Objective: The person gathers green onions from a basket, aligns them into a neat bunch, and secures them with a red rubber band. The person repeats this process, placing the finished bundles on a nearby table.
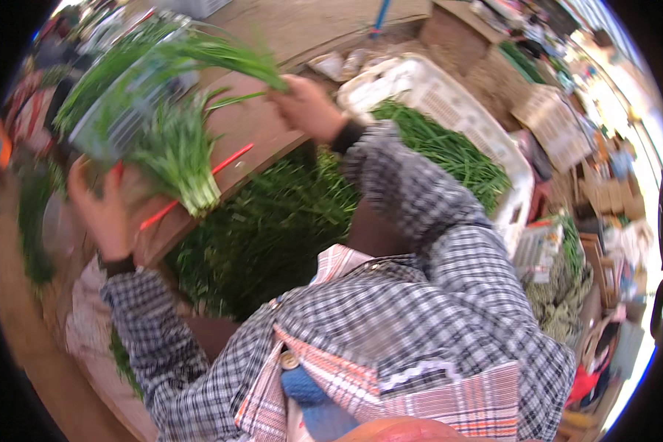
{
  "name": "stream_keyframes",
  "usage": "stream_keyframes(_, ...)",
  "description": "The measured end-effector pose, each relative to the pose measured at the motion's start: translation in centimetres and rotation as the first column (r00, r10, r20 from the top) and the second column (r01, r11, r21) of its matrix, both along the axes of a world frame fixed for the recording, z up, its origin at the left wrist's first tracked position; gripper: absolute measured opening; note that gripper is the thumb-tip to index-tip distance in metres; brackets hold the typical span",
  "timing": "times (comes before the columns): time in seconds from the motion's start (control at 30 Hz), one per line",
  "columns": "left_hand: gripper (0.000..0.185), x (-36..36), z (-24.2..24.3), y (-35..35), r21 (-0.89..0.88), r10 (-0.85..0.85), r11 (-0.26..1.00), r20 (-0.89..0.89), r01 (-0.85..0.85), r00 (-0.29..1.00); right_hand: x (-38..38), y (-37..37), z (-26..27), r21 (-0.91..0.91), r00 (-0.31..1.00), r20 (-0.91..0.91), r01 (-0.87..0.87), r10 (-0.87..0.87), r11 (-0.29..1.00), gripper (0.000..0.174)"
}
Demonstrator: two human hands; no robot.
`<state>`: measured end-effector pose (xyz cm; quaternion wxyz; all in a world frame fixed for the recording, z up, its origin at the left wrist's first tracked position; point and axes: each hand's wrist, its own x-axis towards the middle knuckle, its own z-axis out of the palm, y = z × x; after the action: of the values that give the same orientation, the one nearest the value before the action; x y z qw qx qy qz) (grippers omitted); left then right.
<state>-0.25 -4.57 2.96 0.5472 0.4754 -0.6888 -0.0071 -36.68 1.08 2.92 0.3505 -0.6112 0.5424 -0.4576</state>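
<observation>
My right hand (309, 108) is closed around one end of a blurred bunch of long green leafy stalks (226, 55), raised over the board. Fingers apart, my left hand (102, 204) is at the board's left end with nothing seen in it. Between the hands, a bundle of green stalks with pale cut ends (190, 177) lies on the low reddish-brown board (248, 119). A red strip (232, 158) lies under or beside that bundle. Behind it stands a grey-blue plastic basket (96, 130) with more greens on it.
Loose greens (265, 232) fill the space below the board, by my legs. At my right stands a white plastic crate (522, 160) holding green stalks (447, 149). Further right are a smaller crate (536, 248) and cardboard boxes (613, 196). A blue pole (382, 16) stands ahead.
</observation>
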Motion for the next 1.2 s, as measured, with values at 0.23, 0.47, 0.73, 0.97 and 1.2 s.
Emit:
stream_keyframes(0.23, 0.048, -4.7, -2.0, 2.5, -0.133, -0.197, 0.976, -0.180, 0.175, 0.964, 9.1, -8.0, -6.9, -0.063, 0.861, 0.508, -0.002, 0.033, 0.998, 0.017)
stream_keyframes(0.47, 0.048, -9.7, -10.2, 0.3, 0.238, -0.546, 0.838, 0.337, 0.492, 0.767, 12.5, -6.1, -15.6, 0.643, 0.980, -0.055, -0.113, 0.193, 0.757, 0.027)
stream_keyframes(0.73, 0.042, -9.0, -17.2, -4.7, 0.572, -0.593, 0.769, 0.468, 0.287, 0.655, 12.0, -4.5, -13.7, 0.576, 0.968, 0.123, -0.248, 0.217, 0.779, 0.041)
stream_keyframes(0.97, 0.036, -8.9, -17.6, -4.2, 0.476, -0.534, 0.832, 0.549, 0.284, 0.643, 8.5, -1.4, -13.1, 0.603, 0.942, -0.012, -0.261, 0.336, 0.754, 0.046)
stream_keyframes(1.2, 0.034, -9.0, -17.5, -4.2, 0.490, -0.533, 0.830, 0.554, 0.267, 0.640, -9.6, 5.4, -5.0, -0.167, 0.957, -0.288, -0.088, 0.037, 0.982, 0.034)
